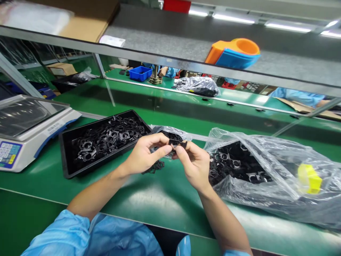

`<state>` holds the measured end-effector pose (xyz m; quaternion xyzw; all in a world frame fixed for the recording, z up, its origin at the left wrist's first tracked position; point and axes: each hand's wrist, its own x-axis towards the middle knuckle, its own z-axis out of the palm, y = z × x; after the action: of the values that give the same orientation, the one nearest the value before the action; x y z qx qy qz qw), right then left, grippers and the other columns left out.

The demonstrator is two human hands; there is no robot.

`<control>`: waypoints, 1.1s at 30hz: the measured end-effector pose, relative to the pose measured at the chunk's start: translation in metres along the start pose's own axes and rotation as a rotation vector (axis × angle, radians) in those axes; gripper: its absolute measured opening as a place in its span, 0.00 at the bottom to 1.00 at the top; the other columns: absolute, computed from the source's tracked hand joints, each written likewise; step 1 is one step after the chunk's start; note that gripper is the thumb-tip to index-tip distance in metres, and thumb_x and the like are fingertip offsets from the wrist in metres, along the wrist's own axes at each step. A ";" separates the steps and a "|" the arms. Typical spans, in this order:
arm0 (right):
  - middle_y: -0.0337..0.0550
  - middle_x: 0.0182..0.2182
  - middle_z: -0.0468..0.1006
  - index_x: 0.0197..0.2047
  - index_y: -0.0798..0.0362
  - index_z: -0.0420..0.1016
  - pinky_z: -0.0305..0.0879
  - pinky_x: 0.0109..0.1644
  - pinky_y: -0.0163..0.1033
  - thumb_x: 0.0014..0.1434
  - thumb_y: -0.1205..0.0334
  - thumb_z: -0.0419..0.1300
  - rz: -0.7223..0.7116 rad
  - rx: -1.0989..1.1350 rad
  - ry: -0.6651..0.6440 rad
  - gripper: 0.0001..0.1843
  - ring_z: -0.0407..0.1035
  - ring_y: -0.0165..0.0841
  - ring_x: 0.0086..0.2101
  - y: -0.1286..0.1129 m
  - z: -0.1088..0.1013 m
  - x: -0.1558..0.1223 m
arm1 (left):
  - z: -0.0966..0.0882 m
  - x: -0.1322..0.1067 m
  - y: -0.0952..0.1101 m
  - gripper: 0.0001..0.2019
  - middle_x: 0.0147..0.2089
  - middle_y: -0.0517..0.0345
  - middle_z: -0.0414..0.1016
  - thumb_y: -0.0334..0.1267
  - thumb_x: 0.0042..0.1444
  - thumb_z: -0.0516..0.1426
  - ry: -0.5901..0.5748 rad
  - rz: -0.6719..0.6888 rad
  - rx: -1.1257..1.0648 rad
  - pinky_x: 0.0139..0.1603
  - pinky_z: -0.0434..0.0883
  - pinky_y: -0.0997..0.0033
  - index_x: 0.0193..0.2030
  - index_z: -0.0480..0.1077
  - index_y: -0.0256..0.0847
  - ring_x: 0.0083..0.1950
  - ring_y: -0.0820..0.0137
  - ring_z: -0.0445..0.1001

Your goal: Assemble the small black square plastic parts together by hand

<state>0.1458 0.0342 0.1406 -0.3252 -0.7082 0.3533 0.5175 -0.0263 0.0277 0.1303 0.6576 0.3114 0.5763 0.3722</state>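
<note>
My left hand (145,153) and my right hand (194,163) meet above the green bench, and together their fingertips pinch a small black plastic part (178,143). More black parts (155,166) lie on the bench just under my left hand. A black tray (66,161) holding several of the same parts sits left of my hands. To the right, a large clear plastic bag (277,170) holds many black parts and a yellow piece (309,178). A smaller clear bag (173,133) lies just behind my fingers.
A weighing scale (26,128) stands at the far left. Overhead, a shelf carries orange and blue bins (234,53) and cardboard (85,25). Across the bench are a blue bin (140,73), another bag (198,86) and other workers' blue sleeves (295,95).
</note>
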 end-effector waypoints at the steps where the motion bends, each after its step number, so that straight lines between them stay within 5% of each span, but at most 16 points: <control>1: 0.39 0.23 0.75 0.25 0.52 0.72 0.68 0.32 0.37 0.67 0.51 0.60 -0.006 -0.026 0.001 0.20 0.68 0.31 0.25 0.000 0.000 0.000 | 0.000 0.001 -0.001 0.13 0.31 0.59 0.73 0.45 0.63 0.62 0.004 -0.008 -0.006 0.36 0.72 0.75 0.33 0.73 0.37 0.33 0.73 0.72; 33: 0.40 0.25 0.76 0.29 0.51 0.75 0.67 0.35 0.39 0.66 0.57 0.62 -0.071 -0.074 -0.033 0.14 0.69 0.32 0.27 -0.004 -0.003 0.001 | -0.002 -0.003 0.007 0.06 0.33 0.57 0.77 0.40 0.60 0.66 0.117 0.105 0.019 0.35 0.74 0.75 0.38 0.79 0.39 0.33 0.73 0.75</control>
<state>0.1477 0.0334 0.1457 -0.3131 -0.7404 0.3136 0.5053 -0.0286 0.0216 0.1350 0.6419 0.3032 0.6293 0.3162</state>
